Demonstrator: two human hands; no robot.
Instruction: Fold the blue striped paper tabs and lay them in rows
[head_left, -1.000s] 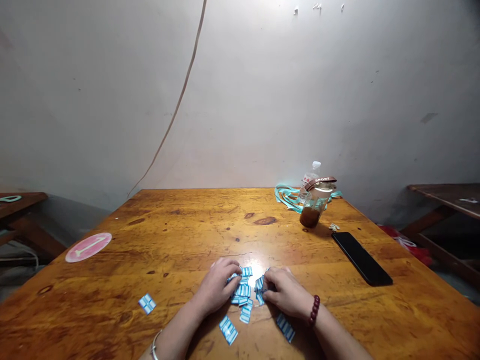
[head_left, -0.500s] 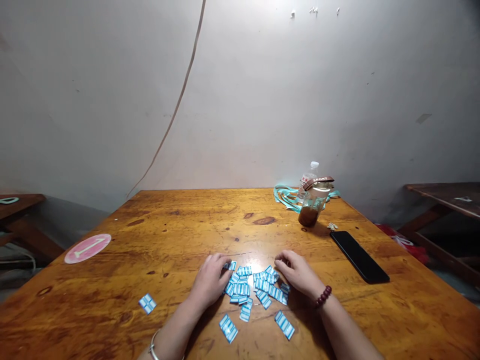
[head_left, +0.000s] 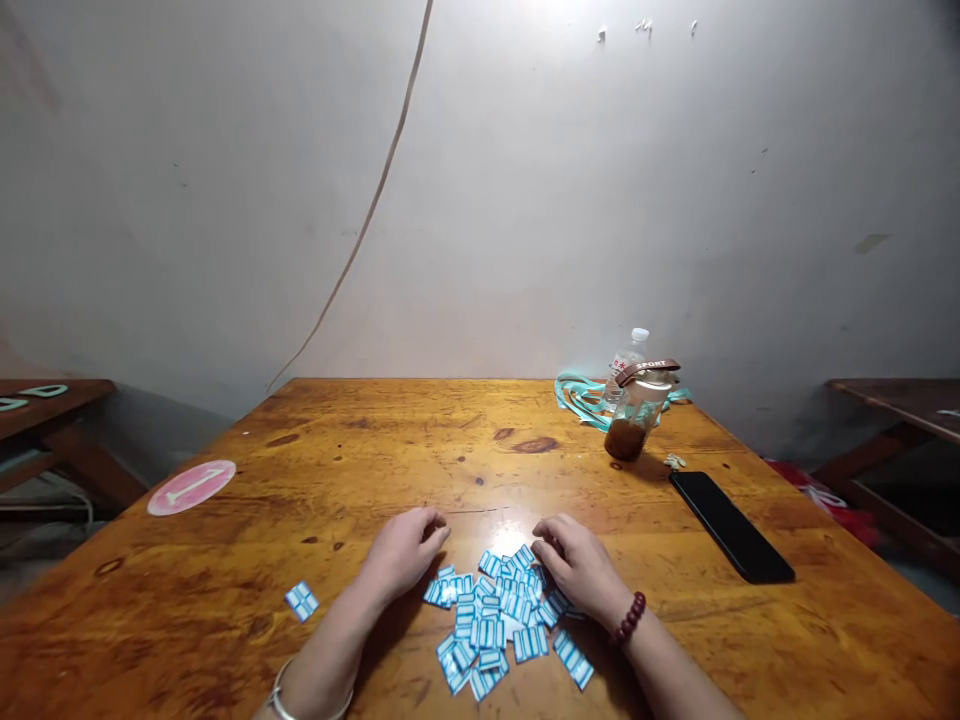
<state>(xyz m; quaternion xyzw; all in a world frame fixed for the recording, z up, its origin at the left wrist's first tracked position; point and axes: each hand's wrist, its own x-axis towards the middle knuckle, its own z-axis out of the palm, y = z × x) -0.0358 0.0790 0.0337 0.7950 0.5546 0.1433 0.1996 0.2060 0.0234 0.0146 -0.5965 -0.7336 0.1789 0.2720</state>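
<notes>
Small blue-and-white striped cards (head_left: 487, 632) lie in a loose, overlapping pile on the wooden table. My left hand (head_left: 405, 550) is at the pile's upper left, its fingers loosely bent, the thumb apart from them, and nothing held. On the other side, my right hand (head_left: 576, 562) rests at the pile's right edge, fingers bent and parted, close over some cards; whether it touches them I cannot tell. One striped card (head_left: 574, 659) lies at the pile's lower right. Apart from the rest, a single blue-and-white card (head_left: 301, 601) sits left of my left forearm.
A black phone (head_left: 731, 527) lies to the right. Behind it stand a cup with brown liquid (head_left: 626, 438) and a clear water bottle (head_left: 639, 345), beside a turquoise strap (head_left: 581, 400). A pink oval sticker (head_left: 192, 488) is on the table's left. A wall rises behind.
The cards have been drawn together and nearer to me into a denser pile. My left hand has come away from the card it touched, and my right hand has moved slightly nearer me.
</notes>
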